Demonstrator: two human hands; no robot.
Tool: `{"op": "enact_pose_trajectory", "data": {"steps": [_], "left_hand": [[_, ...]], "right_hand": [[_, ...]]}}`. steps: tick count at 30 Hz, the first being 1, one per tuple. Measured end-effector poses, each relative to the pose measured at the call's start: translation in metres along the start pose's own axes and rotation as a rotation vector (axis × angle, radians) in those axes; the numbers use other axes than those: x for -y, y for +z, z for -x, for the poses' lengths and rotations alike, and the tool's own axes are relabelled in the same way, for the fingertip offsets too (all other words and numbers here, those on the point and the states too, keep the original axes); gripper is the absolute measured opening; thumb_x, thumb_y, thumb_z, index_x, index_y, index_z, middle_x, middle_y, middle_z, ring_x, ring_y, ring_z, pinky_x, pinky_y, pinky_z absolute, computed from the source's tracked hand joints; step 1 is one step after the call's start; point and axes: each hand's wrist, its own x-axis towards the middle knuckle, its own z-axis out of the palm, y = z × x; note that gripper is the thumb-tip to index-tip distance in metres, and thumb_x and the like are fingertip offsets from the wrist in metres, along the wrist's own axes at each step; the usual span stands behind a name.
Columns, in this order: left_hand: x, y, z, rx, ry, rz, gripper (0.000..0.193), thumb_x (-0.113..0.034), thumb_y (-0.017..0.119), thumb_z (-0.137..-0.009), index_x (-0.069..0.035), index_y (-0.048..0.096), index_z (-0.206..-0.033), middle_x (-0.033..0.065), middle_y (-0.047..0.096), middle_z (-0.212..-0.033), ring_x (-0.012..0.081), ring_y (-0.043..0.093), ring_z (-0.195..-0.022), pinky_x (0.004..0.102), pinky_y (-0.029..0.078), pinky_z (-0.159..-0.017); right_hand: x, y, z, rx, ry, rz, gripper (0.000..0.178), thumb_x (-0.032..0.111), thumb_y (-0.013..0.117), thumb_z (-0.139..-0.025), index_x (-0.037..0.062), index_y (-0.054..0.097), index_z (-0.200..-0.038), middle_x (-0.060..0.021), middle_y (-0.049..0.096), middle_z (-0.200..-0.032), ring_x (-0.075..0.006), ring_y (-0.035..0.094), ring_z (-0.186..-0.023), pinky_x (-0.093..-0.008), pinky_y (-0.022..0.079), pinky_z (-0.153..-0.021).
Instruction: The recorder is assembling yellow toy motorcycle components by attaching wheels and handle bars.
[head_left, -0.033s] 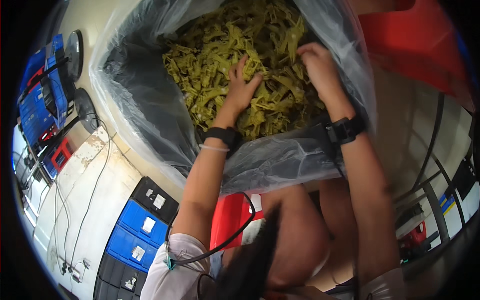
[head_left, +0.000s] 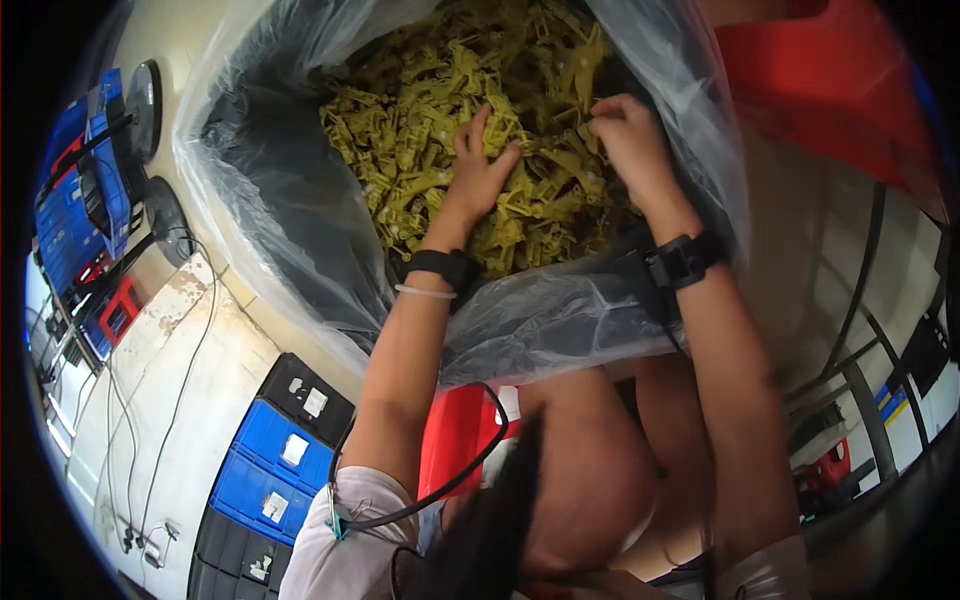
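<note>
Yellow-green moulded pieces lie in a tangled heap inside a clear plastic liner bag. They look like small, thin-limbed plastic parts; their exact kind cannot be made out. My left hand rests on the middle of the heap, thumb and fingers spread apart. Over the heap's right side, close to the bag wall, my right hand has its fingers curled together at the tips. Whatever they pinch is too small to name. Dark bands circle both my wrists.
Blue and black crates are lined up at the lower left, beside a worn white surface with cables on it. A large red container is at the upper right. A dark metal frame stands at the right, and a black cable loops near my left arm.
My right hand has shifted slightly left, its fingers drawn closer together. My left hand stays spread on the heap, almost in the same place.
</note>
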Motion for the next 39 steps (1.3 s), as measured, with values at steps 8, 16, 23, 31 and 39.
{"op": "enact_pose_trajectory", "data": {"steps": [8, 16, 23, 31, 39], "left_hand": [[0.019, -0.005, -0.01, 0.038, -0.016, 0.026, 0.081, -0.053, 0.057, -0.085, -0.023, 0.022, -0.15, 0.0235, 0.014, -0.148, 0.043, 0.024, -0.137, 0.0462, 0.028, -0.11], [-0.005, 0.012, -0.001, 0.069, -0.2, -0.042, 0.097, -0.06, 0.052, -0.085, 0.011, 0.022, -0.142, 0.0283, 0.011, -0.148, 0.0447, 0.024, -0.137, 0.0426, 0.029, -0.109], [-0.009, 0.023, -0.007, 0.062, -0.112, 0.017, 0.087, -0.057, 0.047, -0.089, 0.01, 0.027, -0.142, 0.022, 0.015, -0.15, 0.0451, 0.023, -0.137, 0.0468, 0.029, -0.109], [0.0, 0.008, 0.025, 0.247, -0.01, 0.054, 0.058, -0.045, 0.037, -0.094, -0.013, 0.038, -0.143, 0.0215, 0.03, -0.144, 0.0415, 0.029, -0.134, 0.0479, 0.026, -0.11], [0.021, 0.01, 0.011, 0.23, -0.091, -0.24, 0.067, -0.06, 0.035, -0.091, -0.022, 0.032, -0.147, 0.0232, 0.019, -0.152, 0.0452, 0.022, -0.138, 0.0518, 0.017, -0.113]], "right_hand": [[-0.045, 0.032, -0.007, -0.393, -0.278, 0.033, 0.042, 0.029, 0.058, -0.091, -0.0021, 0.054, -0.119, -0.0223, 0.053, -0.127, -0.0355, 0.049, -0.119, -0.0412, 0.038, -0.101], [-0.051, 0.04, 0.003, -0.206, 0.211, 0.265, 0.068, 0.051, 0.056, -0.087, 0.0063, 0.045, -0.137, -0.0234, 0.043, -0.14, -0.0393, 0.037, -0.131, -0.0455, 0.036, -0.105], [-0.067, 0.023, -0.018, -0.093, 0.203, 0.032, 0.093, 0.057, 0.069, -0.074, 0.0099, 0.034, -0.145, -0.0215, 0.042, -0.142, -0.0357, 0.041, -0.131, -0.0417, 0.034, -0.107], [-0.027, 0.006, -0.001, 0.272, 0.262, 0.013, 0.117, 0.063, 0.075, -0.065, 0.0061, 0.018, -0.15, -0.0236, 0.033, -0.148, -0.0335, 0.029, -0.14, -0.0396, 0.026, -0.112], [-0.066, 0.008, -0.024, 0.547, 0.24, 0.14, 0.108, 0.073, 0.066, -0.067, 0.0012, 0.036, -0.142, -0.0223, 0.038, -0.145, -0.0311, 0.033, -0.137, -0.0418, 0.028, -0.11]]}}
